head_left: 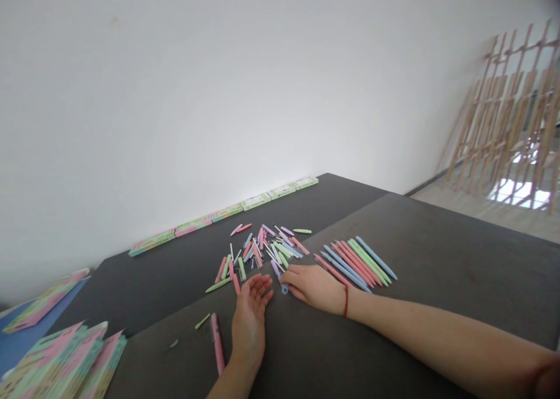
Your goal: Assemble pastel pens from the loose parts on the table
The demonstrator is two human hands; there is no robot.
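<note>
Low in the middle of the frame, the left hand (249, 320) lay palm up on the dark tabletop (437, 253), its grip wide and holding nothing, fingertips pointing toward the loose pile of pen parts (262, 250). Just right of it, the right hand (312, 285) rested palm down, with a red cord around the wrist; its fingers were closed narrowly on a pale blue pen piece (284, 288) that lay against the tabletop between the two hands.

The pile spread just above the hands: pink, green, lilac and white barrels and caps, lying crossed at many angles. To its right, a neat row of assembled pens (356, 262) in blue, pink and green lay side by side, touching the right hand's back edge. A single pink pen (217, 343) lay beside the left wrist, with a small green piece (202, 321) near it.

Along the wall, flat pastel boxes (227, 212) ran in a line; more packaging (65, 358) was stacked at lower left. A wooden lattice (507, 113) leaned at upper right.
</note>
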